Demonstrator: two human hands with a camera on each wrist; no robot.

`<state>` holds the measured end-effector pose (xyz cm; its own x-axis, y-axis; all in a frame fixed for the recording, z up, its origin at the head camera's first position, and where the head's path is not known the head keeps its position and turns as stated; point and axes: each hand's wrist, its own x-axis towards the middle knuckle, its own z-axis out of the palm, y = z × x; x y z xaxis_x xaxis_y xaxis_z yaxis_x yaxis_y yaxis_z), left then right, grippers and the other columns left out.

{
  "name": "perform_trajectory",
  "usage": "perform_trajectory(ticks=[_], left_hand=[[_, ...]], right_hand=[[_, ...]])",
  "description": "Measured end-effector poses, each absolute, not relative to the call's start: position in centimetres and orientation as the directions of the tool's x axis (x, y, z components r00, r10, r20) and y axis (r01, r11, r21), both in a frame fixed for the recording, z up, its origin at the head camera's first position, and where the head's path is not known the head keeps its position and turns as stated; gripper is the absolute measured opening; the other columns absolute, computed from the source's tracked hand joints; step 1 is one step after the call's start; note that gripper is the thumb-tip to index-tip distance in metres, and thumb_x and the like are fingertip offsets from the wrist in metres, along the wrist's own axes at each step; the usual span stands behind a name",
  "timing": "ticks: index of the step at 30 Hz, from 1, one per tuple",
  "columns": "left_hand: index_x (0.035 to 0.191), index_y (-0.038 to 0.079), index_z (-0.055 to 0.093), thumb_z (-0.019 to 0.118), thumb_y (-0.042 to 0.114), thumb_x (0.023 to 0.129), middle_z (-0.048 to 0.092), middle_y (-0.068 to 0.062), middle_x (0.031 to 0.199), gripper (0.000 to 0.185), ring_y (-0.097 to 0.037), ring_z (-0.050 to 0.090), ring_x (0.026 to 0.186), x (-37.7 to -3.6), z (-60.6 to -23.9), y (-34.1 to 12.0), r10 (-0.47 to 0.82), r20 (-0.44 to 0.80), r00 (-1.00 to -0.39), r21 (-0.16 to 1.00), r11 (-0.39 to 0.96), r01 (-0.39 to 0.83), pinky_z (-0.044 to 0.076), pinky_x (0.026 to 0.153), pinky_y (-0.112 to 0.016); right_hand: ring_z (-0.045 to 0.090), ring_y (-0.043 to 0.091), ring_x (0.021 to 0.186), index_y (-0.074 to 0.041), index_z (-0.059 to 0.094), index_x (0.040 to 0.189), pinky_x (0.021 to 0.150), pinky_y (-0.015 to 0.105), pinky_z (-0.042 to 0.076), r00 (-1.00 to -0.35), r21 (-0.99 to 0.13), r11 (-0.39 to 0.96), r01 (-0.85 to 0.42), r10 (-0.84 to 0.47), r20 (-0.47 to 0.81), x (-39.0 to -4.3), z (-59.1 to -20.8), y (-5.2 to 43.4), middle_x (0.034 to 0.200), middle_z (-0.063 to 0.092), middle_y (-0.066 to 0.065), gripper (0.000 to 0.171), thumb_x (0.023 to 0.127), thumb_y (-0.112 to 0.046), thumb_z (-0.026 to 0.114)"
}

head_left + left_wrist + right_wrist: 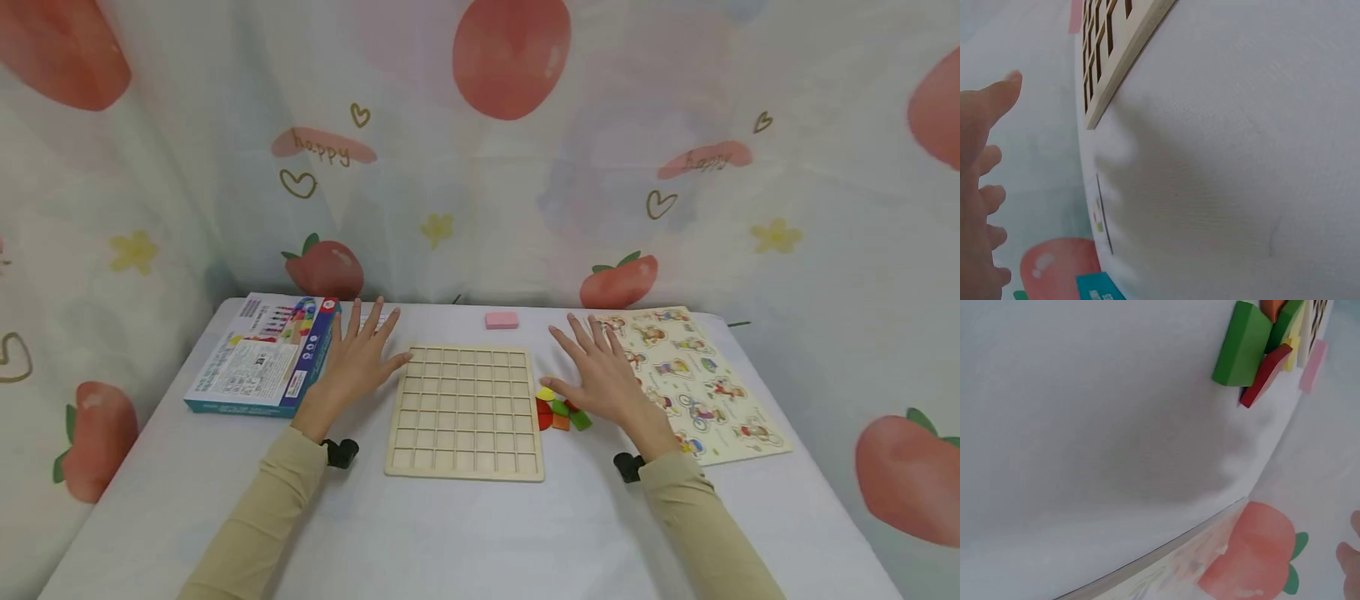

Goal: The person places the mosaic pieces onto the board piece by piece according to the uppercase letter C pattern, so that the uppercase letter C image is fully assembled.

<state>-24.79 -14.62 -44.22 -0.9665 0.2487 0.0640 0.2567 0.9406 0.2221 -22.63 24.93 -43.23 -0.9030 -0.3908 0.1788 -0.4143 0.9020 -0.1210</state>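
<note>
Wooden grid board lies flat on the white surface between both hands, long axis running away from the person. Left hand is just beside its left edge, fingers spread straight, thumb tip at the board's far-left corner, holding nothing. Right hand hovers right of the board, fingers spread wide, thumb over the small coloured blocks near the right edge. Game box far left, picture puzzle board far right, pink eraser beyond the grid.

Grid board mid-table; blocks beside rt edge
</note>
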Motion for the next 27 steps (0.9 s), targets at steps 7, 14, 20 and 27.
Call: perform_trajectory(ticks=[7,14,20,27], left_hand=[[0.166,0.017,0.019,0.058,0.056,0.1,0.005,-0.015,0.174,0.086,-0.043,-0.009,0.159,-24.6,-44.3,-14.7,0.254,0.061,-0.965,0.249,0.933,0.261,-0.006,0.125,-0.068],[0.166,0.018,0.02,0.057,0.057,0.1,0.008,-0.014,0.174,0.085,-0.044,-0.007,0.159,-24.6,-44.3,-15.0,0.267,0.061,-0.962,0.252,0.928,0.274,-0.005,0.125,-0.069],[0.165,0.015,0.022,0.06,0.054,0.099,0.014,-0.016,0.173,0.086,-0.047,-0.001,0.158,-24.6,-44.8,-15.6,0.326,-0.03,-0.945,0.282,0.91,0.305,-0.002,0.123,-0.072],[0.165,0.013,0.022,0.074,0.051,0.091,0.014,-0.014,0.173,0.098,-0.047,0.003,0.158,-24.2,-44.9,-16.1,0.432,-0.242,-0.869,0.443,0.846,0.297,0.009,0.122,-0.074]], right_hand=[[0.012,0.05,0.157,-0.016,0.035,0.162,0.127,0.064,0.005,-0.905,-0.131,0.901,-0.413,-0.389,0.171,-22.6,-43.2,24.9,0.17,0.022,0.02,0.087,0.091,-0.054,0.071],[0.014,0.051,0.156,-0.013,0.04,0.159,0.126,0.066,0.009,-0.9,-0.139,0.897,-0.42,-0.392,0.19,-22.5,-43.4,25.0,0.168,0.027,0.022,0.082,0.092,-0.048,0.072],[0.022,0.054,0.152,-0.004,0.055,0.147,0.122,0.07,0.022,-0.919,-0.247,0.886,-0.393,-0.365,0.15,-22.7,-43.8,25.2,0.163,0.034,0.027,0.061,0.094,-0.028,0.074],[0.043,0.049,0.14,0.0,0.065,0.132,0.117,0.066,0.035,-0.919,-0.427,0.821,-0.379,-0.388,0.07,-23.3,-44.8,25.5,0.149,0.053,0.027,0.041,0.094,-0.012,0.073]])
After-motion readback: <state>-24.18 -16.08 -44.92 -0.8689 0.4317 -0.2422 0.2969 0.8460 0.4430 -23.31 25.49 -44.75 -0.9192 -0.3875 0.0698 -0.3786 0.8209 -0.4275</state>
